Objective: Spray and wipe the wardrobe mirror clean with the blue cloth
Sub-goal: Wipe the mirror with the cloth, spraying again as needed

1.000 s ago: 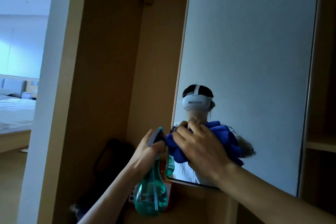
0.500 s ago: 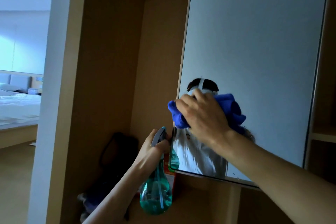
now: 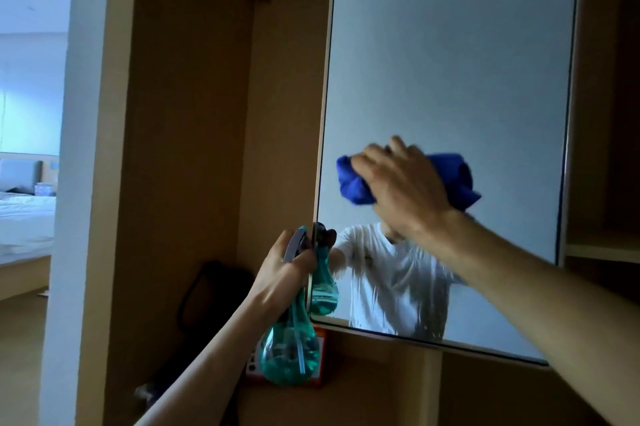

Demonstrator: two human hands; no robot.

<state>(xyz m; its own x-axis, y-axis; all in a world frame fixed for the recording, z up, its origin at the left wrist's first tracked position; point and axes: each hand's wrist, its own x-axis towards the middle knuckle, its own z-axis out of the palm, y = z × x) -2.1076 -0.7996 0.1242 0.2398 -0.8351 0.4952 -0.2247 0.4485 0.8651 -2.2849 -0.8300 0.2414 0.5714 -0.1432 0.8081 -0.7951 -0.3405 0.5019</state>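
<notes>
One wardrobe [image 3: 194, 114] of smooth tan wood panels fills the view, its left bay open and deep, with a dark bag [image 3: 214, 294] slumped at the back. One tall rectangular mirror [image 3: 450, 62] with a thin dark edge hangs on it; the upper glass is plain grey and open, the lower part streaked. One white bed [image 3: 24, 218] shows through the doorway on the far left. Two bare hands are raised. The right hand [image 3: 405, 190] has its fingers curled over one bunched, soft blue cloth [image 3: 349, 180], pressing it to the mirror near the left edge. The left hand [image 3: 284, 270] wraps its fingers round the neck of one teal, pear-shaped plastic spray bottle [image 3: 289, 353], just beside the mirror's lower left corner, in front of one orange box [image 3: 320, 339]
</notes>
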